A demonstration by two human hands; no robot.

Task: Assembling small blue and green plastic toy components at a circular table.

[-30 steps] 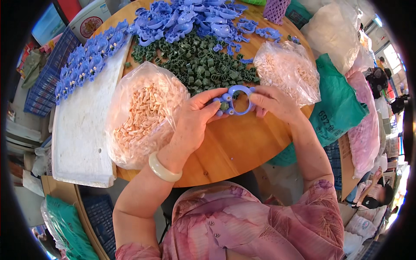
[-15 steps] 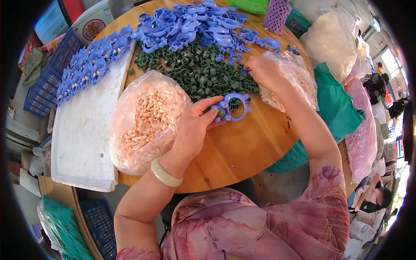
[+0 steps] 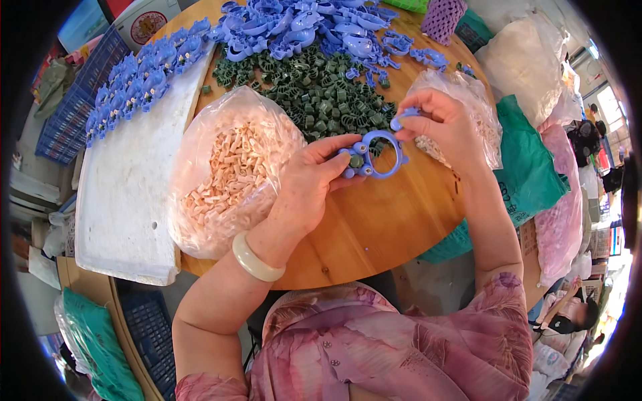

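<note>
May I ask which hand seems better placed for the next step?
Probably the right hand: it pinches a small blue plastic piece beside the round blue plastic ring the left hand holds.

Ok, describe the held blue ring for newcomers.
Over the wooden table, find the left hand beside the bag of peach pieces. It holds the blue ring, whose opening and green part distinguish it from the half-hidden blue piece in the right hand.

Round-holed blue plastic frame (image 3: 369, 162) partly hidden by bare left hand (image 3: 309, 179), small blue plastic piece (image 3: 397, 124) partly covered by bare right hand (image 3: 448, 125), glossy blue plastic heap (image 3: 304, 28), purple mesh basket (image 3: 443, 20) cut off by top edge
</note>
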